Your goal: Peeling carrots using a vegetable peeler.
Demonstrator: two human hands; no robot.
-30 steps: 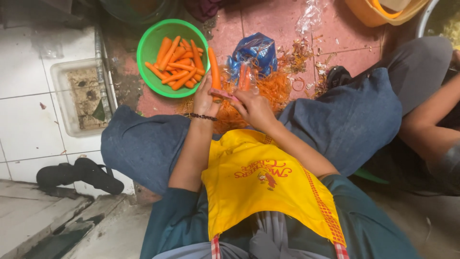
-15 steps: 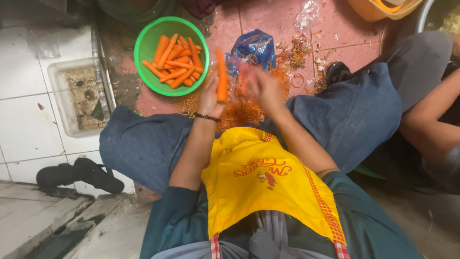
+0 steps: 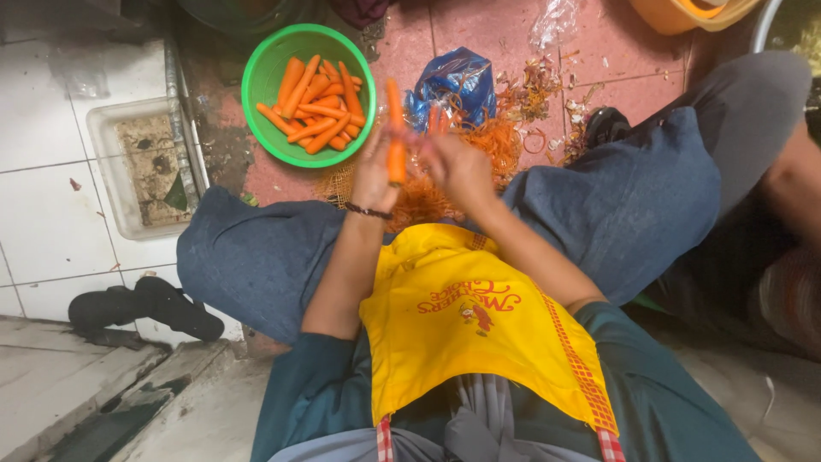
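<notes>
My left hand [image 3: 374, 171] grips an orange carrot [image 3: 395, 128] held upright above my lap. My right hand [image 3: 459, 167] is next to it, fingers closed; what it holds is blurred and I cannot make it out. Under both hands lies a heap of orange carrot peelings [image 3: 492, 141] on the red floor. A green bowl [image 3: 256, 103] with several peeled carrots [image 3: 315, 107] stands to the far left of my hands. A blue plastic bag [image 3: 453, 81] lies just beyond the peelings.
A floor drain in a white tiled recess [image 3: 141, 167] is on the left. A black sandal [image 3: 145, 308] lies near my left knee. An orange basin [image 3: 684, 13] stands at the top right. Another person's leg [image 3: 795, 188] is at the right edge.
The carrot has been lifted from a slanted hold to upright in my left hand. My right hand has kept moving along it, blurred throughout.
</notes>
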